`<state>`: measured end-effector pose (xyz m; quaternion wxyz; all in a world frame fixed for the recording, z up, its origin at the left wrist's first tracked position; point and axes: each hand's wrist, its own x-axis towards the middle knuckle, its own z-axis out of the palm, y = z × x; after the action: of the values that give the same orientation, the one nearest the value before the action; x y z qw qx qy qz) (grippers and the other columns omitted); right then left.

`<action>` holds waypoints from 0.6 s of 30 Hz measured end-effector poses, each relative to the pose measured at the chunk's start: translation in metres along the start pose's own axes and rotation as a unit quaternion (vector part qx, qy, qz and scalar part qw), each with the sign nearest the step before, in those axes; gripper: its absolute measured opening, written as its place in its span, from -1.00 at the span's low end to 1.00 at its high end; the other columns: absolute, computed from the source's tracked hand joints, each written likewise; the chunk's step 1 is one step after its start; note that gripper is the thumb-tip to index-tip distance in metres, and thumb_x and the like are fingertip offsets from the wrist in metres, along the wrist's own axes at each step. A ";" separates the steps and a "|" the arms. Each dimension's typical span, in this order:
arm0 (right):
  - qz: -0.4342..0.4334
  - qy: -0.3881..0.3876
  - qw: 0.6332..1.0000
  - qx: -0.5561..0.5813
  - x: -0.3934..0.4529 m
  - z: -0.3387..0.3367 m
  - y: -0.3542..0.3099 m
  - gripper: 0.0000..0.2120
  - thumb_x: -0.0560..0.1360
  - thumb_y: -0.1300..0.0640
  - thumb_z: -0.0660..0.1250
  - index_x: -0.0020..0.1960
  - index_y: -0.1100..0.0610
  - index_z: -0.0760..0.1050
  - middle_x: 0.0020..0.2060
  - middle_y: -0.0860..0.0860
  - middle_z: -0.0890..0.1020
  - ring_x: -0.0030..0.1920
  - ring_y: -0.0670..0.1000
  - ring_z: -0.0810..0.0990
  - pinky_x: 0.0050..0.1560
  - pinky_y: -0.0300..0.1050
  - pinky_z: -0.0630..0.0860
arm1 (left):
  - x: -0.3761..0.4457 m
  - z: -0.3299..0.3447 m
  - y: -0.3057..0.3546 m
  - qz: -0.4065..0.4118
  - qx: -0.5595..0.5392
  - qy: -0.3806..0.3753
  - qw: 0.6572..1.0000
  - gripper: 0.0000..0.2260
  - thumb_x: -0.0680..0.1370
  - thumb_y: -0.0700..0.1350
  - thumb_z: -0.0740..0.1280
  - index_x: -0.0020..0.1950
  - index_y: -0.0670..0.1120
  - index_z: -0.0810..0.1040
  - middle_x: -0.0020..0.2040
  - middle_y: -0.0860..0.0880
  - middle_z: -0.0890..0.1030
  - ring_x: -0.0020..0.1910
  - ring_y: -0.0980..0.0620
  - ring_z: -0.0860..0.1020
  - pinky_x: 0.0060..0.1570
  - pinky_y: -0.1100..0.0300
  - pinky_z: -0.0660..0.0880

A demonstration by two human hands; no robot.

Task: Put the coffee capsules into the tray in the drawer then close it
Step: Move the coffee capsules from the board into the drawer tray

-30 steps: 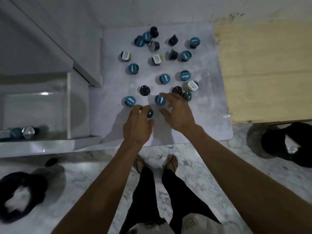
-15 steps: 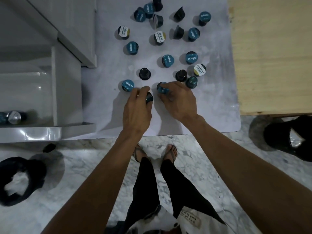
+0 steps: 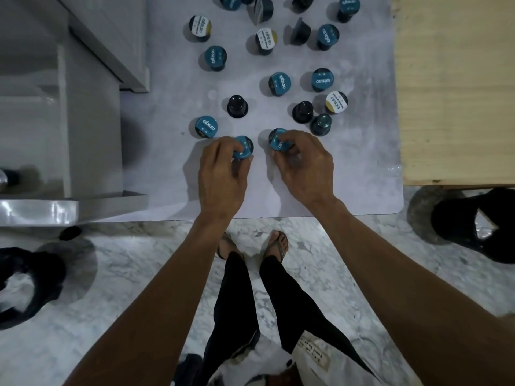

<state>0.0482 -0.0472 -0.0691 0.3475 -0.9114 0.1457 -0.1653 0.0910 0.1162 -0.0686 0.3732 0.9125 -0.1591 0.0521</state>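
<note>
our left hand (image 3: 223, 168) pinching a teal-lidded capsule (image 3: 243, 147), right hand (image 3: 303, 165) curled round another teal capsule (image 3: 278, 140), both near the front of the grey surface (image 3: 167, 162), rest of the coffee capsules (image 3: 280, 84) scattered behind, open drawer (image 3: 41, 151) off left

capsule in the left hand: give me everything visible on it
The capsule in the left hand is a small round coffee pod with a teal foil lid bearing white print, mostly hidden, and a dark body that looks plastic. It is tilted, lid facing up and toward the camera. The left hand pinches it by the sides, just above or on the pale grey mat, near its front edge. No other capsule touches it.
</note>
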 end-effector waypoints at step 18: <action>0.023 0.019 0.998 0.055 -0.003 -0.013 -0.006 -0.76 0.43 0.10 0.52 0.02 0.20 0.63 -0.15 0.05 0.69 -0.23 -0.02 0.59 -0.20 -0.19 0.54 | -0.007 -0.010 0.003 -0.009 -0.080 0.048 0.996 -0.77 0.49 -0.17 0.48 0.07 -0.26 0.61 0.05 -0.18 0.64 0.03 -0.16 0.61 0.00 -0.09 0.58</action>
<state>0.0415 -0.0499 -0.0565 0.3981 -0.8841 0.1637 -0.1821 0.0838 0.1230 -0.0613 0.4527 0.8776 -0.1364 0.0795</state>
